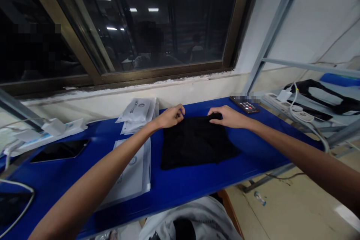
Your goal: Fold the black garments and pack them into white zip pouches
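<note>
A piece of black folded clothing [197, 142] lies flat on the blue tabletop [180, 183] in front of me; its exact kind does not show. My left hand [171, 116] is at its far left corner, thumb and fingers pinched together at the edge. At the far right corner, my right hand [226, 117] grips the cloth between thumb and fingers, with a small bunch of it raised there. Just left of the garment lies a frosted zip bag [140, 172] with printed lettering, partly behind my left forearm. Several smaller packed bags [137, 110] are stacked beyond it.
A lit phone [244, 105] lies at the back right, and a dark phone [60, 150] at the left beside a power strip [73, 125] with plugs. Another power strip [277, 101] with cables sits on the right shelf. Metal posts [272, 30] and a window [157, 26] stand behind.
</note>
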Action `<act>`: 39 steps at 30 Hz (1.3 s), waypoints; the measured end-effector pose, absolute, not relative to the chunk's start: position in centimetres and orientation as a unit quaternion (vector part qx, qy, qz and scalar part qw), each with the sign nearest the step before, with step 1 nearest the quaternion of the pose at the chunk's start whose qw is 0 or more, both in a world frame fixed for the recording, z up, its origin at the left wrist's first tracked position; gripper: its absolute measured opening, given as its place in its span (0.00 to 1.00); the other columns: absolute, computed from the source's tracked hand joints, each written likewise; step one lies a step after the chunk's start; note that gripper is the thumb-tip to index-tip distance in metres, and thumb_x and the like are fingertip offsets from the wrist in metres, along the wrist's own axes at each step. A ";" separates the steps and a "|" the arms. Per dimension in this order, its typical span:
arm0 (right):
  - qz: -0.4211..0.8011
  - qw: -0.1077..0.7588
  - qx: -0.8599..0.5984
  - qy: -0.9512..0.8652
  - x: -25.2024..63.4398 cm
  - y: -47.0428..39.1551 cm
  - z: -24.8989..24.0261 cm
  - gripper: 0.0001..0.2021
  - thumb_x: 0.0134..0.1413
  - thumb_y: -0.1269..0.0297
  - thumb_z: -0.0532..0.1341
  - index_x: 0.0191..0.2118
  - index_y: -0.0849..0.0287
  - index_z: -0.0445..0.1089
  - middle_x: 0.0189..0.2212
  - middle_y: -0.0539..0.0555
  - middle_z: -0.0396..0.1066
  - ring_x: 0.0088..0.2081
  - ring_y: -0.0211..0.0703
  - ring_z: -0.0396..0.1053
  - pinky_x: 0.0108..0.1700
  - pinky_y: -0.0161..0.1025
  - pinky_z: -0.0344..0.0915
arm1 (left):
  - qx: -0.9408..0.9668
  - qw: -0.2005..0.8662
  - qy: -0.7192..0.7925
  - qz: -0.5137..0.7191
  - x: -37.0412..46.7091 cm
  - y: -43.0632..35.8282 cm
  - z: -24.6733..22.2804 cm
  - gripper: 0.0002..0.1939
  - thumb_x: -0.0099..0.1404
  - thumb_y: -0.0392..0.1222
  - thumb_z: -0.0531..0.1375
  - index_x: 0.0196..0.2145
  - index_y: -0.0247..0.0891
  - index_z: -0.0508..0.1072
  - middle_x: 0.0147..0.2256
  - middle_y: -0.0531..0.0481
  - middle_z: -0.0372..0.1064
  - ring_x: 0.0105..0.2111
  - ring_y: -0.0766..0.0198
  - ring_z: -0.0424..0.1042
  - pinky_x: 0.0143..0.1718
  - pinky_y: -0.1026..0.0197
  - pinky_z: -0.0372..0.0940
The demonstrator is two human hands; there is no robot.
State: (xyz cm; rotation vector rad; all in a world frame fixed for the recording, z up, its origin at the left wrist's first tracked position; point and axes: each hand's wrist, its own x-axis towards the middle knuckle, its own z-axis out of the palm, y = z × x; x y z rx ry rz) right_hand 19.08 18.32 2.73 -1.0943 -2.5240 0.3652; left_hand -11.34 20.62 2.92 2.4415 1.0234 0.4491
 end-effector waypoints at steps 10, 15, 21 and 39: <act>0.022 0.351 -0.267 -0.897 18.8 16.0 1.4 0.13 0.57 0.78 0.57 0.41 0.56 0.74 0.44 0.54 0.80 0.48 0.48 0.78 0.51 0.46 0.72 | 0.911 -0.069 0.388 0.123 -11.5 15.0 3.8 0.09 0.68 0.34 0.59 0.45 0.38 0.75 0.46 0.45 0.76 0.47 0.53 0.75 0.42 0.57 0.68; -0.122 0.324 -0.157 -0.925 19.9 16.0 0.0 0.13 0.60 0.80 0.56 0.38 0.58 0.75 0.48 0.57 0.80 0.53 0.50 0.76 0.55 0.55 0.71 | 0.926 -0.225 0.288 0.095 -12.7 12.7 2.5 0.13 0.71 0.29 0.54 0.48 0.35 0.75 0.46 0.43 0.76 0.46 0.55 0.75 0.38 0.58 0.69; -0.001 0.158 -0.220 -0.963 22.7 13.9 -2.1 0.20 0.63 0.70 0.59 0.59 0.55 0.71 0.64 0.57 0.67 0.64 0.49 0.66 0.66 0.52 0.64 | 0.942 -0.212 0.256 0.058 -14.0 9.9 -0.6 0.16 0.74 0.35 0.54 0.56 0.31 0.71 0.51 0.37 0.75 0.50 0.53 0.74 0.43 0.56 0.70; 0.449 0.234 -0.418 -0.754 21.3 14.2 -1.0 0.26 0.50 0.43 0.70 0.49 0.56 0.78 0.49 0.58 0.78 0.54 0.56 0.74 0.57 0.51 0.68 | 0.823 0.260 0.472 0.180 -17.4 10.3 2.3 0.15 0.67 0.37 0.56 0.46 0.40 0.81 0.48 0.45 0.77 0.47 0.57 0.76 0.50 0.55 0.69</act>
